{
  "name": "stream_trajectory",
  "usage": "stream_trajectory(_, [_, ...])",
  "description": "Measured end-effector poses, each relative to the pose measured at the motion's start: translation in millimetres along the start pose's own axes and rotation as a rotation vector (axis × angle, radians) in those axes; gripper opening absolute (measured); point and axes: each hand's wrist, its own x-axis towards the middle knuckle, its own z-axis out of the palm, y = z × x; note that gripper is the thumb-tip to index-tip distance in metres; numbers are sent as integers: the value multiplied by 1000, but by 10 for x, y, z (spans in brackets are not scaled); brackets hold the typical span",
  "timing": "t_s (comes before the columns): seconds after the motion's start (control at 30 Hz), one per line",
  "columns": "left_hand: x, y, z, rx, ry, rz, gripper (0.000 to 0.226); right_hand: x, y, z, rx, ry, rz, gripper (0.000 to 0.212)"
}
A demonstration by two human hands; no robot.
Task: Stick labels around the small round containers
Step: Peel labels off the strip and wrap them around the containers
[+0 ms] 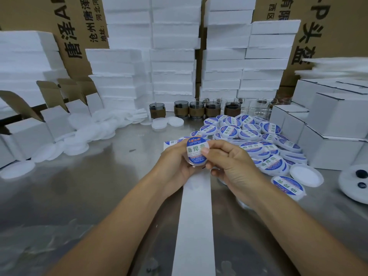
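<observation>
Strip (196, 226) under L hand (175, 164) w/ container (195, 154)

container (196, 150) underside: hidden in left hand (175, 164); paper strip (195, 226): cut off below

Both bare forearms (127, 212) reach forward and converge on one small round container (196, 150). The left hand (175, 166) cups it from its left side, fingers curled round behind it. The right hand (233, 164) closes in from the container's right, thumb pressed flat on its labelled face, the other fingers curled beneath.
</observation>
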Motion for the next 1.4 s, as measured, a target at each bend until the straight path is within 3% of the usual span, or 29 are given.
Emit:
stream_trajectory(0.3, [9, -16, -11, -86, 27, -82, 31, -7, -12, 33, -11, 194, -4, 8])
stream_trajectory(0.57, [14, -25, -14, -96, 25, -80, 29, -26, -35, 15, -104, 153, 39, 11])
stream_trajectory(1.4, [59, -44, -33, -97, 31, -94, 25, 11, 12, 24, -188, 378, 21, 11])
